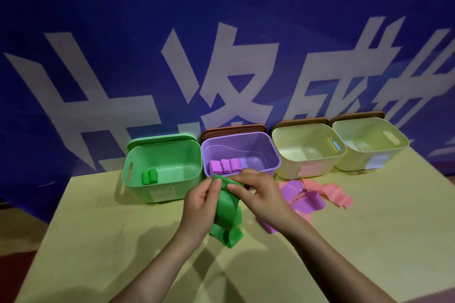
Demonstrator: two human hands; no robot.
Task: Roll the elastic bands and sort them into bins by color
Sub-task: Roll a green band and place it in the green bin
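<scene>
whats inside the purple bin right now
Three rolled purple bands lie in a row on the floor of the purple bin, with a paler piece beside them. The bin's near wall and the hands hide the front floor.

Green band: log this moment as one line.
both hands pinch green band top | lower end on table | green bin: rolls inside

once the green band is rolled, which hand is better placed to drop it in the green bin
Left, probably. The left hand already pinches the green band and sits nearer the green bin; the right hand would have to cross over.
</scene>
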